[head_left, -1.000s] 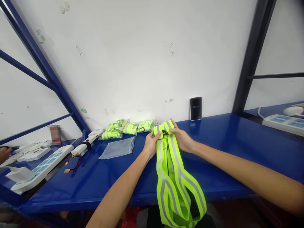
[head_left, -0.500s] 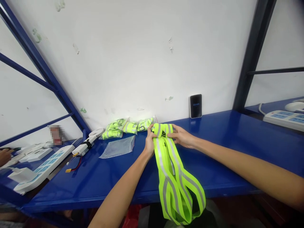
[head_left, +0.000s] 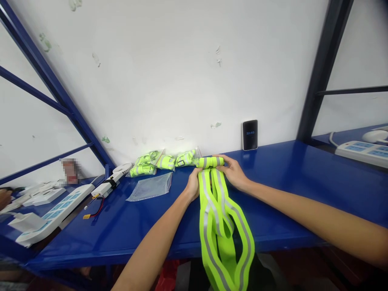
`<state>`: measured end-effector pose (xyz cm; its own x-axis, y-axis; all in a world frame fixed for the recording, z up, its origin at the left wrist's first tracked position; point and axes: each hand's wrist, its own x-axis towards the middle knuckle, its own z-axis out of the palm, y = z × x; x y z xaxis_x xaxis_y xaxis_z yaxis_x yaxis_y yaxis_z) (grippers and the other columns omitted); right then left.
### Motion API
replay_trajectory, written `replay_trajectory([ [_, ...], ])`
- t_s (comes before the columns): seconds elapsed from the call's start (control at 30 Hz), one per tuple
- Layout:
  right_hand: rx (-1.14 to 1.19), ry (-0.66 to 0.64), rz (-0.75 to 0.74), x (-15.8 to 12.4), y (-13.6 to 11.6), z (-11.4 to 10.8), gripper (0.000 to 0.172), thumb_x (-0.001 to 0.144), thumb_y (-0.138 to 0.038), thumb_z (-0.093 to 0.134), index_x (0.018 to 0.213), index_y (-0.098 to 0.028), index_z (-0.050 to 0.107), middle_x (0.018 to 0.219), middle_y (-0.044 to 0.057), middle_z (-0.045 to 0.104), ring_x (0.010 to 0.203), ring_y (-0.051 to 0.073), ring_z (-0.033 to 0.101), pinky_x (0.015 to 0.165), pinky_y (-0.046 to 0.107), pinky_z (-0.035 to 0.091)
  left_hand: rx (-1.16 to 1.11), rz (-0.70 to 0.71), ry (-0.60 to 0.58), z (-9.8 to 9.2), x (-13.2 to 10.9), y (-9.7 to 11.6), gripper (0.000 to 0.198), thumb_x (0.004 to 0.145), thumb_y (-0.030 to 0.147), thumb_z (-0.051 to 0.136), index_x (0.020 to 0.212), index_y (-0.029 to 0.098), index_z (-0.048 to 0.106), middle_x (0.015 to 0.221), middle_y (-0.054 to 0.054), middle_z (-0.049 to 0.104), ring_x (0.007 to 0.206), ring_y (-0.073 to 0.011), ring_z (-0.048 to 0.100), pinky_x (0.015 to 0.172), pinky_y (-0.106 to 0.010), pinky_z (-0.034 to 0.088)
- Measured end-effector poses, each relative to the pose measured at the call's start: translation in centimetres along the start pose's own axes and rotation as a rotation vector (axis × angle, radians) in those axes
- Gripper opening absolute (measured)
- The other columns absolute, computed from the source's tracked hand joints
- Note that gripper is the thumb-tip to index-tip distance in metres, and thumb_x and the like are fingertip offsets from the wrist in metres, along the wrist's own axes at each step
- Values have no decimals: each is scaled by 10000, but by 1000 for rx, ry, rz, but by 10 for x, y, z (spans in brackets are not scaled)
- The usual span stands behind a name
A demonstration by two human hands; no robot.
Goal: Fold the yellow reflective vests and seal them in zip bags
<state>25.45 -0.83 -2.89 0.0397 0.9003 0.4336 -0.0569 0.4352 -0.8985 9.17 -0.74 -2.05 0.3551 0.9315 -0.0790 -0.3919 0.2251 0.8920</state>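
A neon yellow reflective strap vest point(head_left: 209, 226) with silver stripes hangs over the table's front edge in long loops. Its far end is rolled into a short bundle. My left hand point(head_left: 194, 184) grips the left side of the straps just below the roll. On the other side, my right hand point(head_left: 235, 171) is closed on the roll's right end, with fingers reaching behind it. Left of my hands lies a flat clear plastic bag point(head_left: 151, 187). Behind it, several bagged yellow vests point(head_left: 145, 163) rest against the wall.
A black-screened device point(head_left: 250, 135) leans on the wall at the back. On the left are a white fan point(head_left: 123, 169), a battery pack with wires point(head_left: 106, 187) and a power strip point(head_left: 57, 214). Another power strip point(head_left: 363, 152) lies right. Part of another person's hand point(head_left: 4, 198) shows far left.
The vest's top end has turned over into a tighter roll, hiding the black piece. The hanging loops have shifted and spread. Both hands remain on the straps.
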Motion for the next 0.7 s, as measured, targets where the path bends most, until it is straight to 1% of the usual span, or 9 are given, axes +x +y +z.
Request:
replay_trajectory([
  [0.1,199,-43,119,0,-3,2,286,763,-253,620,1034,-232,709,934,19,726,888,248,662,822,368,518,-88,17,-126,0,-3,5,448,828,465,523,1100,124,627,875,-105,721,826,-286,685,746,-381,544],
  [0.17,310,-71,156,0,-7,5,219,788,-321,630,946,-210,733,940,35,732,915,258,663,859,378,514,-93,30,-150,-1,-4,7,462,840,488,525,1108,127,632,900,-104,727,884,-298,684,789,-388,541],
  [0.23,370,-72,190,-2,-12,8,208,761,-308,680,933,-204,734,981,42,728,976,259,650,899,372,502,-80,40,-139,-2,-3,8,457,843,490,537,1111,133,636,919,-98,733,927,-301,681,824,-390,535],
  [0.3,435,-62,240,-4,-16,11,310,687,-203,732,996,-223,708,1009,28,722,1010,252,640,904,370,501,-81,63,-113,-2,-2,8,456,832,490,554,1106,136,642,941,-95,736,957,-303,676,849,-396,527],
  [0.37,513,-96,288,-6,-19,13,407,624,-101,723,1010,-223,679,996,25,718,1009,252,641,884,378,510,-96,97,-86,-1,-2,7,460,812,483,574,1099,132,647,967,-95,736,985,-306,669,873,-400,516],
  [0.47,600,-196,331,-8,-20,15,344,591,-36,660,899,-187,650,917,37,712,975,255,650,866,387,514,-129,160,-70,2,-3,5,446,765,427,604,1093,128,649,1004,-92,731,1020,-309,657,909,-407,495],
  [0.5,619,-204,343,-8,-19,16,328,589,-28,641,876,-188,633,893,30,707,964,249,651,866,386,512,-140,175,-74,3,-4,4,442,748,407,604,1087,127,650,1012,-92,729,1028,-311,654,917,-411,488],
  [0.6,649,-158,367,-11,-18,18,347,593,-17,603,872,-221,571,866,-12,682,933,216,646,847,370,507,-177,180,-92,5,-3,1,437,699,369,573,1053,127,658,1017,-91,726,1029,-317,651,918,-422,482],
  [0.7,654,-149,374,-14,-20,20,377,603,-18,584,897,-244,518,852,-38,649,911,197,638,818,353,502,-197,186,-53,4,1,-3,425,656,331,546,1017,138,661,987,-72,728,1001,-308,659,898,-412,491],
])
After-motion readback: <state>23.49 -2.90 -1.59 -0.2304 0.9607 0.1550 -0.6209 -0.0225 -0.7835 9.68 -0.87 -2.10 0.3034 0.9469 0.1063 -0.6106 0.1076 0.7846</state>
